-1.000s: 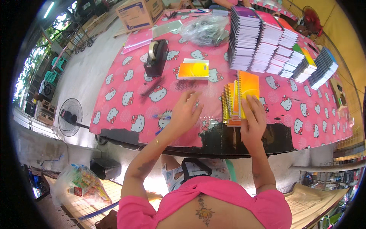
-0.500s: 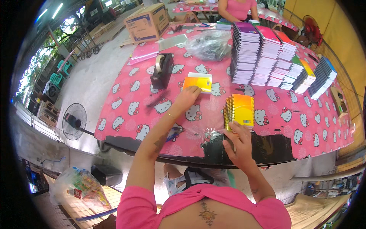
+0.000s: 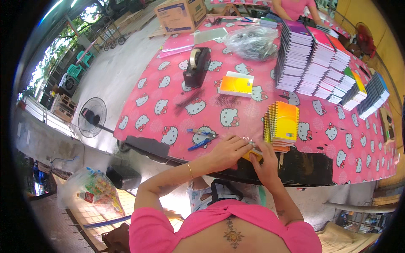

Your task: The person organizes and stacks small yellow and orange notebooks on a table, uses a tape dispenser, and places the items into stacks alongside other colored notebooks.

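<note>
At the front edge of the table my hands meet over a small yellow spiral notebook [image 3: 254, 154], mostly covered by fingers. My left hand [image 3: 231, 150] lies over its left part, fingers bent and close together on it. My right hand [image 3: 265, 159] grips its right side, the thumb on the near side. Just beyond my right hand is a stack of yellow-orange spiral notebooks [image 3: 285, 122]. Farther off and to the left, another yellow notebook [image 3: 238, 85] rests on a white piece.
Left of my hands lie slim blue tools [image 3: 199, 144]. Beyond them stand a black tape dispenser [image 3: 196, 69], a clear plastic bag [image 3: 252, 43] and a carton [image 3: 180, 17]. Tall notebook stacks [image 3: 292, 63] fill the far right. Across the table is another person [image 3: 296, 9].
My left hand has left the far yellow notebook and come back to the table's front edge beside my right hand. Both hands are now on a small yellow notebook. The view has shifted.
</note>
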### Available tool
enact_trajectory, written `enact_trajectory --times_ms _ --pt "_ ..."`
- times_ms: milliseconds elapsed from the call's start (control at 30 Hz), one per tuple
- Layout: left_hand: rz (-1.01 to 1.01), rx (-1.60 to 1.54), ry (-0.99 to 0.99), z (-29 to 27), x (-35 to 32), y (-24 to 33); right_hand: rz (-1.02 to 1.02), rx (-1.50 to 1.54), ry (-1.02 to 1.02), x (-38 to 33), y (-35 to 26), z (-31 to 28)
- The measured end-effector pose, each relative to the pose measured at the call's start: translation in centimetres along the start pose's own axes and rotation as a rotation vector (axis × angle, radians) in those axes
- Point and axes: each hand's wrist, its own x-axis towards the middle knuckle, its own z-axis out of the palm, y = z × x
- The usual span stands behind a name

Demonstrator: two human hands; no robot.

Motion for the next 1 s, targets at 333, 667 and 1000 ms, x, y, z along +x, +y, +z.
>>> enact_trajectory --times_ms 333,667,1000 --pt "-0.733 0.493 0.139 -1.9 -5.3 -19.7 0.009 0.241 0.064 1.1 0.8 1.3" --pt "-0.649 0.251 0.554 -3.1 -2.5 -10.5 0.396 0.59 -0.085 0.6 2.9 2.3" --pt "-0.586 -0.285 0.321 -2.9 -6.4 0.1 0.363 0.703 -0.129 0.7 2.5 2.8"
